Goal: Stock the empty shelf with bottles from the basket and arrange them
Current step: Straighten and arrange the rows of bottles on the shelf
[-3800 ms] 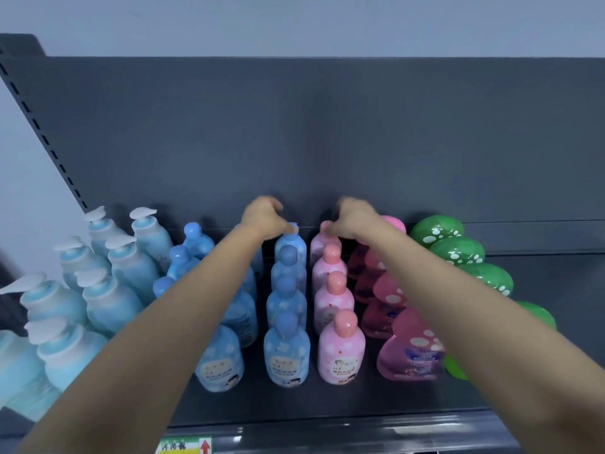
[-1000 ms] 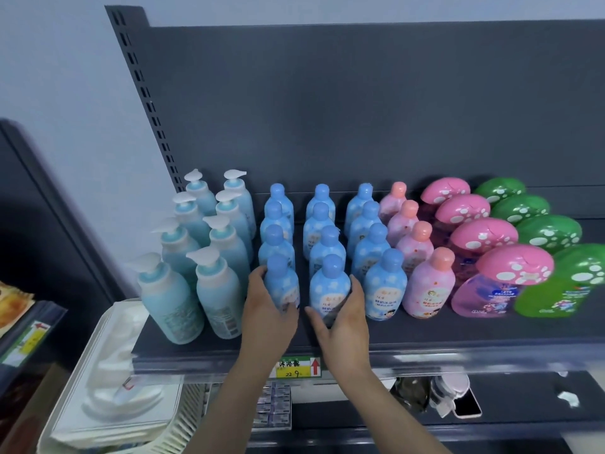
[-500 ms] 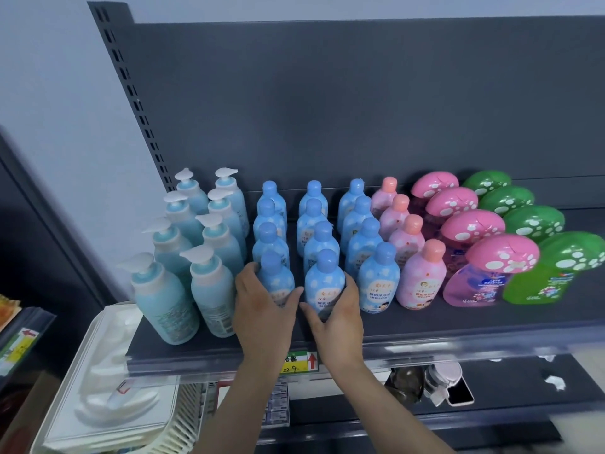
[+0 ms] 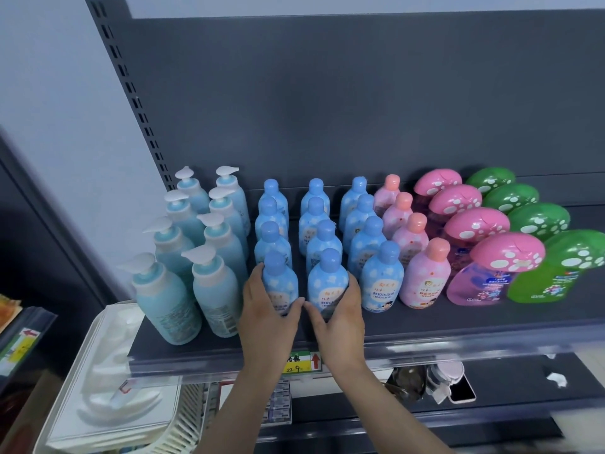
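The dark shelf [image 4: 425,326] carries rows of bottles. From left to right stand teal pump bottles [image 4: 167,299], blue cloud-print bottles [image 4: 381,283], pink bottles [image 4: 424,280], pink mushroom-cap bottles [image 4: 478,276] and green mushroom-cap bottles [image 4: 556,276]. My left hand [image 4: 265,316] wraps the front blue bottle of the left blue row [image 4: 278,276]. My right hand [image 4: 340,319] wraps the front blue bottle of the middle blue row [image 4: 327,278]. Both bottles stand upright on the shelf, a little apart from each other.
A white basket [image 4: 98,388] with a moulded white tray sits below the shelf at the lower left. A price tag [image 4: 301,362] hangs on the shelf's front lip. A lower shelf [image 4: 491,417] holds small items. Another rack [image 4: 19,335] stands at the far left.
Nearly four seconds ago both hands were at the back of the rows. Over the last second they stay on the two front blue bottles; the view has shifted slightly.
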A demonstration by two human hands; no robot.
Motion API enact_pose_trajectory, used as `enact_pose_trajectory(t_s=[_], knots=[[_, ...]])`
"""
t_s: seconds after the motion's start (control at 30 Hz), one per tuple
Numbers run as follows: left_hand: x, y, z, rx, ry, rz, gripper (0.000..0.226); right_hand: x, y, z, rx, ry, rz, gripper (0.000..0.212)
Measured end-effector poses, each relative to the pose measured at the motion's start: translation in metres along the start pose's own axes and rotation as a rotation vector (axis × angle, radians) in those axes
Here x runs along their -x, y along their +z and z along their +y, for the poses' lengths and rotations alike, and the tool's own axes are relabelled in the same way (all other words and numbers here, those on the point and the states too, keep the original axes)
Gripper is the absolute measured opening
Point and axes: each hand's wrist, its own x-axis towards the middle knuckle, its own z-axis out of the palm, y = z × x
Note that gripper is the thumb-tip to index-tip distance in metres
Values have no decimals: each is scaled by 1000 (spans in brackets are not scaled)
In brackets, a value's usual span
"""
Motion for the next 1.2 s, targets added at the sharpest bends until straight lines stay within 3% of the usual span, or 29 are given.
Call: enact_pose_trajectory(t_s=[0.13, 0.23, 0.37, 0.43, 0.53, 0.63, 0.77, 0.93, 1.2], knots=[[3, -3, 7, 15, -2, 13, 88, 3, -4, -7, -3, -22, -28, 88], [12, -20, 37, 154, 77, 76, 93, 9, -27, -36, -8, -167, 18, 92], [-29, -57, 89, 226, 156, 122, 85, -30, -70, -93, -194, -245, 62, 80], [-73, -69, 103, -2, 130, -5, 74, -70, -79, -115, -71, -247, 11, 68], [-121, -67, 109, -466, 87, -349, 42, -121, -77, -129, 377, -155, -309, 62], [-137, -50, 100, -709, 77, -615, 43, -138, -63, -124, 620, -23, -575, 65], [-142, -37, 82, -702, -52, -721, 63, -138, -47, -112, 580, 64, -663, 65], [-141, -30, 71, -656, -81, -733, 47, -139, -39, -103, 518, 136, -658, 66], [-136, -29, 76, -557, -80, -771, 58, -136, -43, -107, 580, 118, -667, 64]])
